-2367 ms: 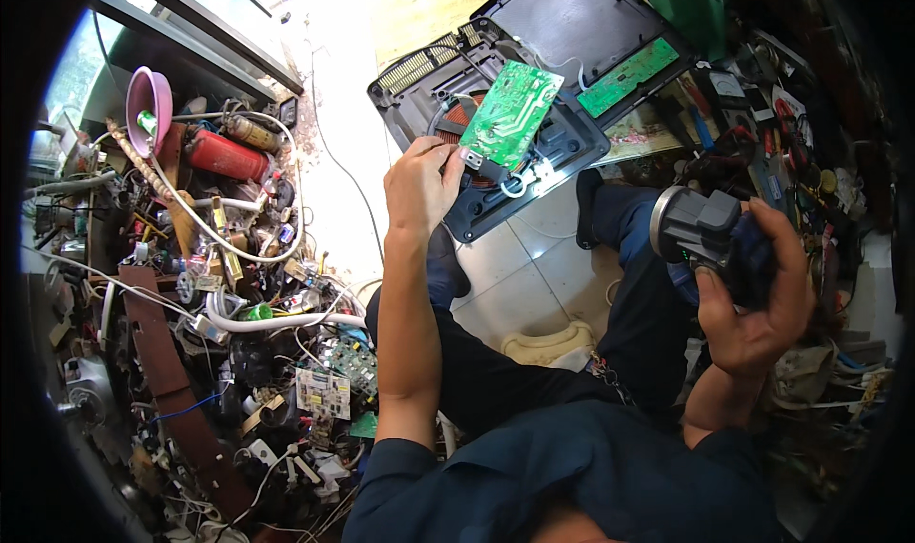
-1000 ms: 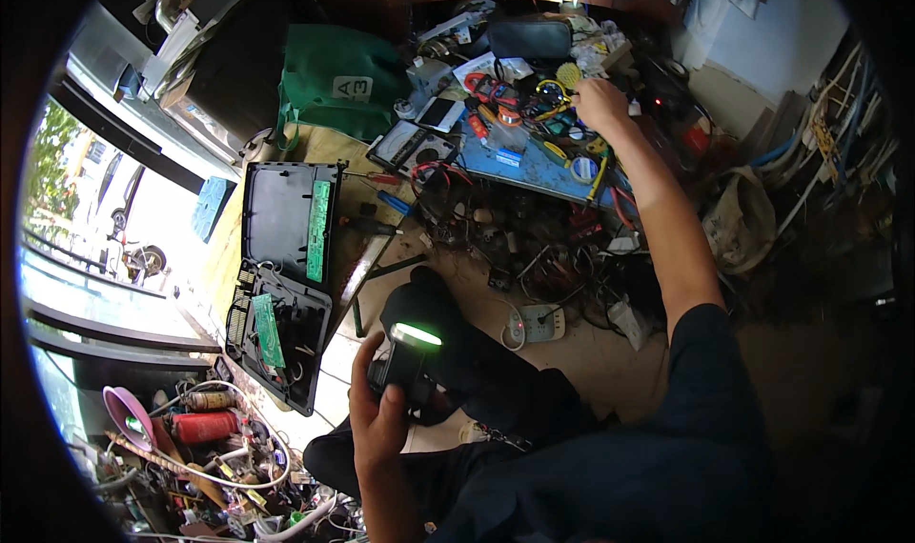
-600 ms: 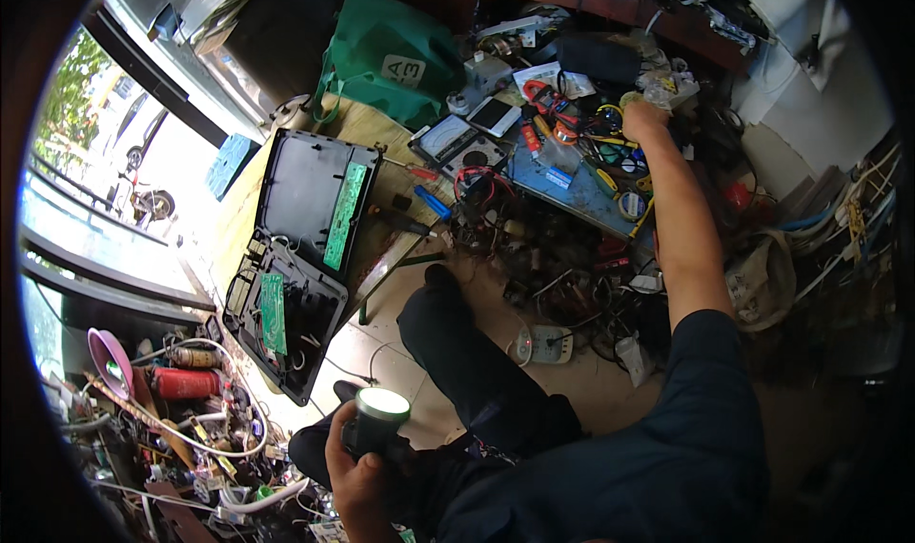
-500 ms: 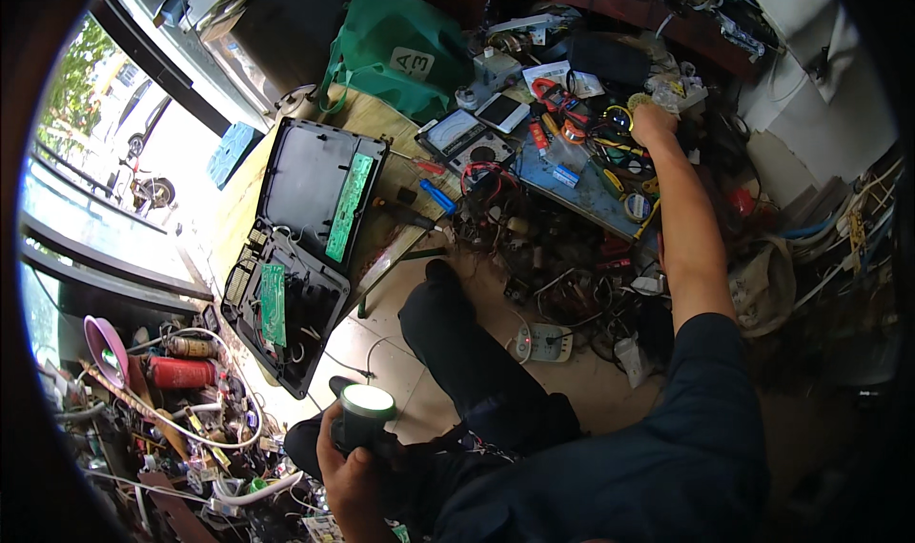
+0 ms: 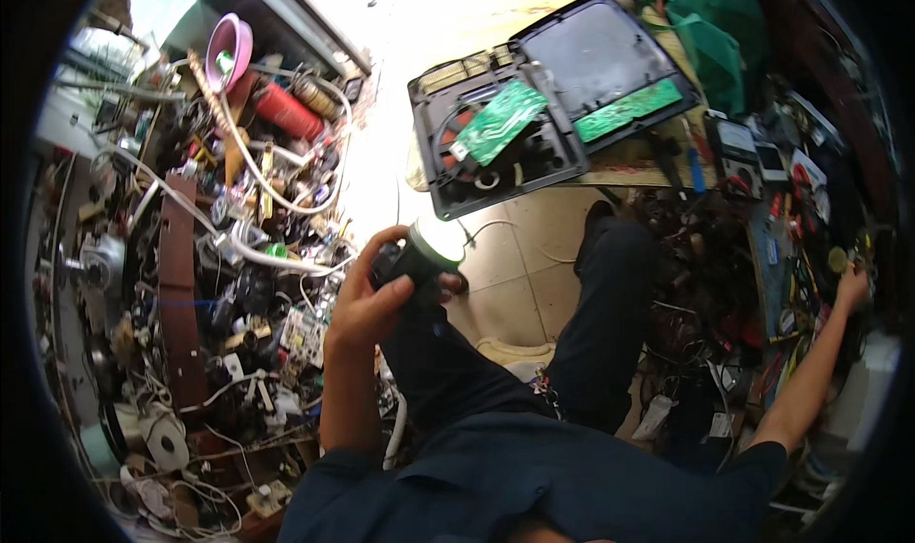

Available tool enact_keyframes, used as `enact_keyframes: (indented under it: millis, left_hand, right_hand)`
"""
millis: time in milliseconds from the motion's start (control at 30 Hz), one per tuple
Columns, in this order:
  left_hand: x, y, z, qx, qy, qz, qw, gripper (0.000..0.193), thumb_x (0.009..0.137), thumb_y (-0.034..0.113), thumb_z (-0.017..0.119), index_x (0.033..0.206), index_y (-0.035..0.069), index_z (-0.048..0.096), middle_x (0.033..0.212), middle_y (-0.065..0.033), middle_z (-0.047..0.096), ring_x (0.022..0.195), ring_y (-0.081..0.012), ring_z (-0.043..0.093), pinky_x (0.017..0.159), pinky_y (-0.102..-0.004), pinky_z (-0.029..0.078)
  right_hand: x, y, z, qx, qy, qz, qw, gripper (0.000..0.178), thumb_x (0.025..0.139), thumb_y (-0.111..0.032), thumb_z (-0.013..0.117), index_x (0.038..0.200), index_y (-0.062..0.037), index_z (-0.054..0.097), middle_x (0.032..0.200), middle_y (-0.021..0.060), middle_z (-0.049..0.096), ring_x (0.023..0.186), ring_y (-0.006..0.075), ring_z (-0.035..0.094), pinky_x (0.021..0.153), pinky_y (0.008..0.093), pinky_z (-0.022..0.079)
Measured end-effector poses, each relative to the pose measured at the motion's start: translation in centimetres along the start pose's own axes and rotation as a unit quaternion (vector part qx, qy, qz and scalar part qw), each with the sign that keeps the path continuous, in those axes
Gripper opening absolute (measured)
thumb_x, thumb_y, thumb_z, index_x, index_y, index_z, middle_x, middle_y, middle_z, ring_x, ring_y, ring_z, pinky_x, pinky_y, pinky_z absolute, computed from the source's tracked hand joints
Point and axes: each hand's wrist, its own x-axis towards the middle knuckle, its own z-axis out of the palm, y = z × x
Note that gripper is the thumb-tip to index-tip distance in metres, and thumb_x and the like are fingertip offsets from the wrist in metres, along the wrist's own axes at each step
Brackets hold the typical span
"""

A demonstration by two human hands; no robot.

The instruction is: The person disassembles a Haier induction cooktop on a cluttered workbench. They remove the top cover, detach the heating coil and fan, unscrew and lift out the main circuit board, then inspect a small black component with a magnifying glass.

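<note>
My left hand is wrapped round a dark lamp like a flashlight, its round face brightly lit. Past the lamp, an opened black plastic casing rests on a wooden table, with one green circuit board tilted in its near half and another green board along the edge of its other half. Far to the right, my right hand reaches over the cluttered workbench with fingers curled together. A round yellowish thing shows beside those fingers; what they grip is too small to make out.
Scrap parts and cables heap up on the left, with a pink basin, a red cylinder and a white hose. A blue screwdriver lies on the table's right. Near it stands a meter. A green bag sits behind.
The view has swung left, so the casing and bench now appear farther right. My left hand has raised the lit lamp and tilted it toward the casing. My right hand still reaches over the bench.
</note>
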Motion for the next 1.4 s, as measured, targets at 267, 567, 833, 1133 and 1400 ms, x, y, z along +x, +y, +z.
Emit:
enact_keyframes:
  millis: [267, 567, 833, 1133, 1400]
  left_hand:
    - [4.5, 4.0, -6.9, 0.173, 0.045, 0.029, 0.983, 0.057, 0.094, 0.006, 0.075, 0.145, -0.001, 0.05, 0.114, -0.0143, 0.07, 0.099, -0.0236, 0.074, 0.087, -0.0359, 0.061]
    - [17.0, 4.8, -10.8, 0.208, 0.05, 0.021, 0.977, 0.059, 0.089, 0.015, 0.086, 0.136, -0.002, 0.055, 0.105, -0.0061, 0.066, 0.087, -0.0111, 0.069, 0.073, -0.0241, 0.058]
    - [21.7, -0.6, -14.2, 0.169, 0.017, 0.017, 0.985, 0.048, 0.091, 0.017, 0.084, 0.128, -0.003, 0.061, 0.101, -0.0033, 0.071, 0.088, -0.0075, 0.065, 0.076, -0.0236, 0.054]
    - [21.9, -1.6, -14.0, 0.188, 0.028, 0.046, 0.981, 0.047, 0.092, 0.015, 0.083, 0.13, -0.002, 0.062, 0.103, -0.0042, 0.073, 0.089, -0.0091, 0.067, 0.078, -0.0236, 0.054]
    - [22.1, -2.0, -12.8, 0.208, 0.031, 0.078, 0.975, 0.057, 0.089, 0.015, 0.086, 0.135, -0.005, 0.06, 0.106, -0.0067, 0.074, 0.091, -0.01, 0.068, 0.079, -0.024, 0.055]
  right_hand:
    - [-6.0, -19.6, -11.3, 0.201, -0.005, 0.009, 0.98, 0.06, 0.101, -0.058, 0.061, 0.13, -0.0065, 0.071, 0.127, 0.0127, 0.075, 0.117, 0.0304, 0.068, 0.1, 0.0427, 0.051]
    - [-36.2, -52.5, -24.1, 0.488, -0.249, -0.131, 0.826, 0.028, 0.108, -0.015, 0.058, 0.127, 0.0047, 0.065, 0.1, 0.0078, 0.067, 0.088, 0.0178, 0.064, 0.083, 0.0326, 0.052]
    - [-43.9, -65.8, -25.5, 0.48, -0.215, -0.437, 0.73, 0.029, 0.096, -0.002, 0.072, 0.124, 0.0031, 0.067, 0.093, 0.0157, 0.069, 0.073, 0.0235, 0.066, 0.065, 0.0325, 0.052]
    - [-45.2, -67.8, -24.1, 0.508, -0.207, -0.475, 0.688, 0.031, 0.091, -0.001, 0.076, 0.119, 0.0025, 0.065, 0.089, 0.0146, 0.071, 0.065, 0.0249, 0.067, 0.058, 0.0324, 0.051]
    - [-45.1, -67.5, -23.9, 0.524, -0.206, -0.469, 0.68, 0.031, 0.089, -0.001, 0.077, 0.118, 0.0022, 0.066, 0.089, 0.0165, 0.071, 0.066, 0.029, 0.068, 0.058, 0.0344, 0.052]
